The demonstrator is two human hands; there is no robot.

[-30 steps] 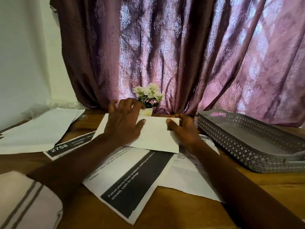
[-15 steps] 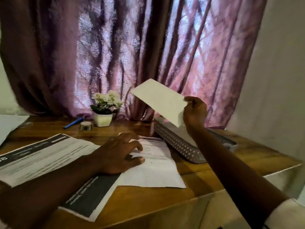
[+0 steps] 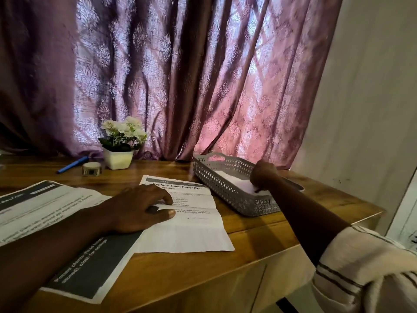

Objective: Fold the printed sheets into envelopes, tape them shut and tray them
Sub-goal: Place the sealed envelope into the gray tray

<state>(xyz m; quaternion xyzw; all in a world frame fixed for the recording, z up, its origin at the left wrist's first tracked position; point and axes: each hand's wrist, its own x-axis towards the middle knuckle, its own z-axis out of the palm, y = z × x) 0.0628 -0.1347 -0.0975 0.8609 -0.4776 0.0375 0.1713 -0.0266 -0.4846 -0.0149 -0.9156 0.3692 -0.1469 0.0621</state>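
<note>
My right hand (image 3: 263,175) reaches into the grey perforated tray (image 3: 222,188) at the right of the desk. Its curled fingers rest on a white folded envelope (image 3: 233,180) that lies on the tray floor. My left hand (image 3: 144,207) lies palm down, fingers slightly apart, on a creased printed sheet (image 3: 191,231) headed "Replace Toilet Paper Roll". A second printed sheet (image 3: 45,206) lies to the left. A third sheet with a dark banner (image 3: 90,267) sits under my left forearm.
A tape roll (image 3: 91,168) and a blue pen (image 3: 72,164) lie at the back of the wooden desk, beside a white pot of flowers (image 3: 118,157). A purple curtain hangs behind. The desk's right edge runs just past the tray, with a wall beyond it.
My right hand lifted the folded envelope off the desk, carried it right and lowered it into the tray. My left hand stayed down on the printed sheets. The view swung right.
</note>
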